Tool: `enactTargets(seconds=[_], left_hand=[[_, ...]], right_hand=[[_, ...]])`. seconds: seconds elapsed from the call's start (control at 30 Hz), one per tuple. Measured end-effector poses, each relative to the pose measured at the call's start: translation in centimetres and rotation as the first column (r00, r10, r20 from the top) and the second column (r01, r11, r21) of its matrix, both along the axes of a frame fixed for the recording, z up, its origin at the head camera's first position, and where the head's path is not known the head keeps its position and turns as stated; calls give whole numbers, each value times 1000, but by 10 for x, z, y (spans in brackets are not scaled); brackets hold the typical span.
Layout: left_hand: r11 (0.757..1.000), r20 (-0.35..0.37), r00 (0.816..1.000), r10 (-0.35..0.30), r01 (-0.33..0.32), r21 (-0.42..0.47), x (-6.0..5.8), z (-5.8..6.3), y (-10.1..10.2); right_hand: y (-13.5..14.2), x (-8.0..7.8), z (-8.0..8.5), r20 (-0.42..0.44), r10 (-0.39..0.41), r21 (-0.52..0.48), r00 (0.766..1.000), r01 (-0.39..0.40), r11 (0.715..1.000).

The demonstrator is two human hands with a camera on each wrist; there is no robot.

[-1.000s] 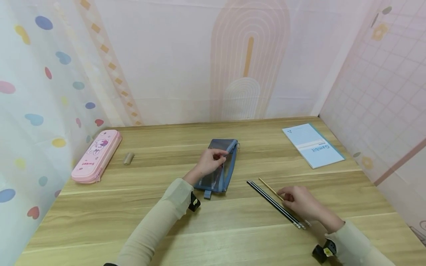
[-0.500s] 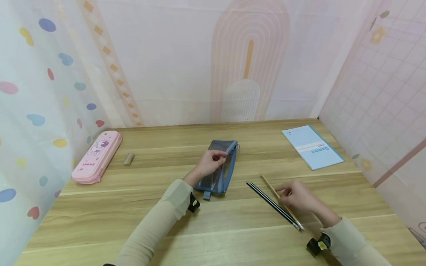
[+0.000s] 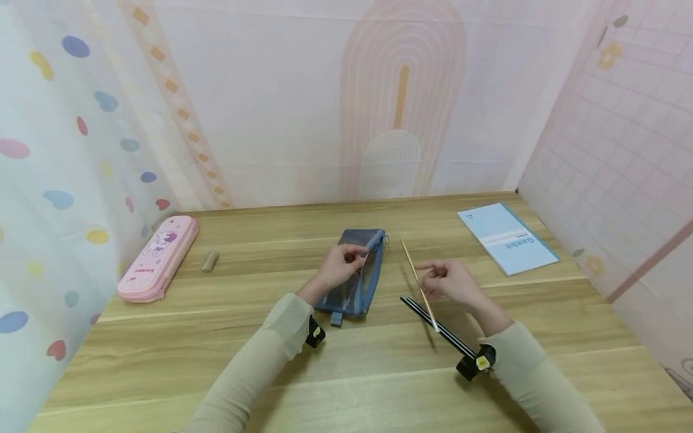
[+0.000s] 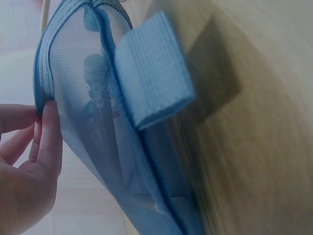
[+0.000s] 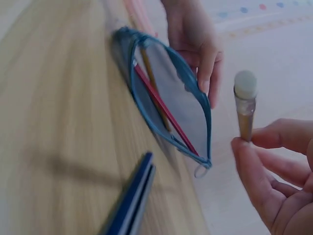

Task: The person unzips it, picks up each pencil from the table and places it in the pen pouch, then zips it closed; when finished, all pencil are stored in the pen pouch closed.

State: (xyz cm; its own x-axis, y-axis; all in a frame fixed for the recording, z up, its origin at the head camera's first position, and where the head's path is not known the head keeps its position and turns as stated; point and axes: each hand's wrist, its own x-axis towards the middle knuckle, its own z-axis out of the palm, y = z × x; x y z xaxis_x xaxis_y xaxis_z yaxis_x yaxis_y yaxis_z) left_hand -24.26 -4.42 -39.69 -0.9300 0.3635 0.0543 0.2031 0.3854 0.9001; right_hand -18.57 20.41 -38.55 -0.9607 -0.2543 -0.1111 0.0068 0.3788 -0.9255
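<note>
With thumb and fingertips, my left hand (image 3: 341, 266) pinches the zip edge of a blue mesh pencil pouch (image 3: 337, 296) and holds its mouth apart. A red pencil (image 5: 164, 108) and a gold-coloured pencil (image 5: 148, 65) lie inside, seen in the right wrist view. In the left wrist view the pouch's side tab (image 4: 154, 68) shows close up. To the right, my right hand (image 3: 453, 285) pinches another gold pencil (image 3: 409, 261), raised over the table and tilted, its white eraser end (image 5: 245, 84) toward me. Beneath it, two black pencils (image 3: 455, 340) lie side by side on the wood.
A pink pencil case (image 3: 158, 260) lies at the far left, with a small tan cylinder (image 3: 210, 261) beside it. A pale blue notebook (image 3: 509, 238) rests at the back right. Printed cloth (image 3: 271, 96) hangs behind the wooden table (image 3: 346, 385).
My right hand has lifted the gold pencil from beside the black ones and moved it left and away from me, toward the pouch. The left hand has stayed on the pouch edge.
</note>
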Motion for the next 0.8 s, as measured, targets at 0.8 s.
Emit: enactTargets(seconds=[0.8], left_hand=[[999, -22, 999, 48, -48, -8, -4, -4, 1]], right_hand=[[-60, -23, -35, 159, -87, -209, 983, 119, 971]])
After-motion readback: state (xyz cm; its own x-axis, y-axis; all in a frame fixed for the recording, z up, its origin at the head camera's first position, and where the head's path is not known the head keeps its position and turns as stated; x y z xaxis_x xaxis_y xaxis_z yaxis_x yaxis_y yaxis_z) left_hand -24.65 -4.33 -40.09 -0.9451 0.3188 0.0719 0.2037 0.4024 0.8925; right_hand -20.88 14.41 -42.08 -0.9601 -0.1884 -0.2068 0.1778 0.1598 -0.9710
